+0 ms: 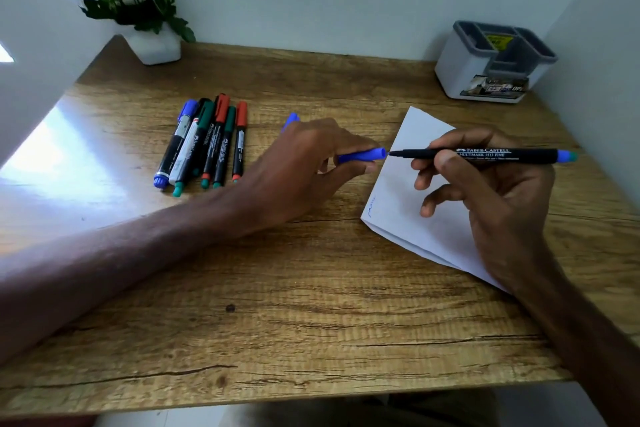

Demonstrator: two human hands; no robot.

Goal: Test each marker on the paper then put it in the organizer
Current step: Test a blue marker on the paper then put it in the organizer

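The slim black fine-tip marker with a blue end plug [485, 153] is held level above the folded white sheet of paper [415, 184], pinched in the right hand [498, 191], its bare tip just at the mouth of the blue plastic cap [363, 155] that the left hand [304, 163] grips. Judging by the short blue scribble near the sheet's lower left edge, this looks like recapping after the test — and a small misalignment could run the wet tip along the cap's rim or a finger and smear ink. A cap pressed on only partway could work loose in the white and grey desk organizer [491, 62], which sits well apart at the far right corner of the wooden bench [277, 305], apparently empty of markers. The loose paper could shift under the right wrist. The row of capped blue, green and red markers [204, 142] lies to the left, near the left forearm — a careless sweep could roll them. A white potted plant [138, 10] stands at the far left.
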